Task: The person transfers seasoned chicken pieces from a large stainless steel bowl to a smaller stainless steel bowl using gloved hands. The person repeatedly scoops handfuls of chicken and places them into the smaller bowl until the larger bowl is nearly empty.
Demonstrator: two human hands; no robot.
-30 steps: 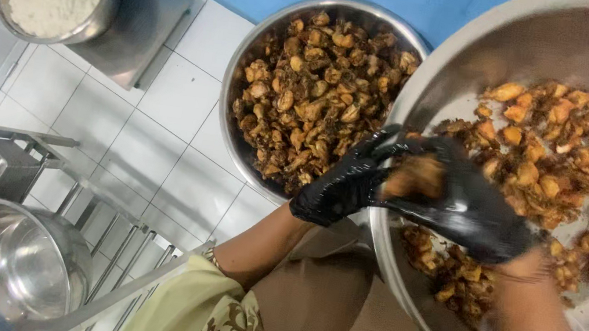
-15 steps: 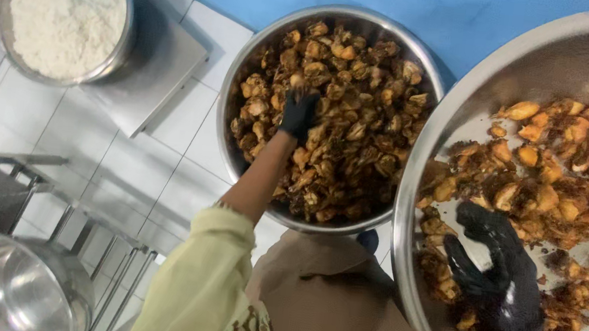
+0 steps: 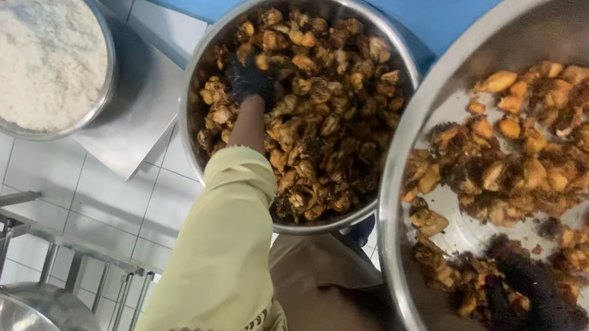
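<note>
I count three steel bowls: my left hand [image 3: 248, 83], black-gloved, is buried among the fried pieces [image 3: 316, 109] in the middle bowl [image 3: 206, 67], its grip unreadable; my right hand [image 3: 535, 326] rests spread on pieces in the large bowl [image 3: 456, 110]; the third bowl [image 3: 109, 56] holds white rice [image 3: 37, 55].

At ten o'clock stands a round steel bowl of white rice [image 3: 35, 54] on a flat grey metal tray [image 3: 138, 120]. The white tiled floor [image 3: 49, 182] lies below. At seven o'clock is a metal rack [image 3: 21, 230] with an empty shiny steel bowl [image 3: 12, 311].

Probably a catering kitchen, big steel bowls [image 3: 399, 222] of cooked food, tiled floor [image 3: 49, 182]
</note>
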